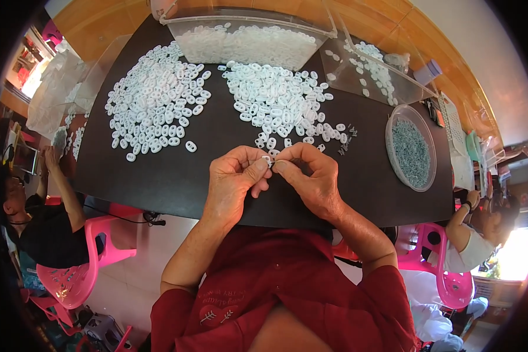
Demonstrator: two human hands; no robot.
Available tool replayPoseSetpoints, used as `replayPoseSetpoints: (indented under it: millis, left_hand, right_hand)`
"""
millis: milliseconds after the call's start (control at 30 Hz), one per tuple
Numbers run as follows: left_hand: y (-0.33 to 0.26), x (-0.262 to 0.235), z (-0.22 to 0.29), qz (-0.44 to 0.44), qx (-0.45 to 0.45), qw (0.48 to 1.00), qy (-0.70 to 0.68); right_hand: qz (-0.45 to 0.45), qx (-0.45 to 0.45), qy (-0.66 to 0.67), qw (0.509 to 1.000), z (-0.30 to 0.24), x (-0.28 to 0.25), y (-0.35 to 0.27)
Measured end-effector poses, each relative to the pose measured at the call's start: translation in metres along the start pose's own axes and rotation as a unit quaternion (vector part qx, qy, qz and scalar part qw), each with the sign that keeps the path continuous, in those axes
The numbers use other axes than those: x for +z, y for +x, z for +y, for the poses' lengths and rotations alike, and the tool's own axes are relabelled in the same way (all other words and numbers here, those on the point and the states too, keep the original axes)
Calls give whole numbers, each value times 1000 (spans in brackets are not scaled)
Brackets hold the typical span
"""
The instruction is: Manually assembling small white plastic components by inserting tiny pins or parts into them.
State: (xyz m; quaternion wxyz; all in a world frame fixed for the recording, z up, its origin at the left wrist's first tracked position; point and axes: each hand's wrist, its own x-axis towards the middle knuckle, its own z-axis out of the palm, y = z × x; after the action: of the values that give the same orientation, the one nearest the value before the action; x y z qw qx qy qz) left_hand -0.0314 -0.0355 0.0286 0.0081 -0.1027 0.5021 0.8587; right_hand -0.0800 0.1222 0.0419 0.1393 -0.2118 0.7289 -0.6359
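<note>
Close together at the near side of the dark table, my two hands meet over a small white oval piece [267,159]. My left hand [238,176] pinches this piece between thumb and forefinger, its other fingers curled beneath. The thumb and forefinger of my right hand [311,179] are pressed together at the piece's right edge; whatever they grip is too small to make out. Just beyond my fingers spreads a pile of white oval two-holed pieces [270,97]. A few loose grey pin-like parts [347,139] lie right of that pile.
Another white pile [155,100] covers the table's left. At the back stands a clear bin [249,50] full of white pieces, beside a clear tray [349,82]. A round tub [412,146] holds grey pin-like parts. People sit at both sides on pink chairs [91,258].
</note>
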Motion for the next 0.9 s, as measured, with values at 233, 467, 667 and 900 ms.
replayPoseSetpoints:
  millis: [233, 467, 667, 900]
  left_hand:
    - [0, 1, -2, 1, 2, 1000, -7]
    - [-3, 5, -6, 27, 32, 998, 36]
    - [-6, 15, -16, 59, 122, 988, 78]
    - [-4, 11, -25, 71, 172, 979, 88]
  right_hand:
    - [-2, 5, 0, 1000, 1, 2, -1]
    - [8, -10, -32, 999, 7, 6, 0]
    - [33, -34, 7, 999, 10, 11, 1]
    - [16, -5, 7, 1000, 11, 11, 1]
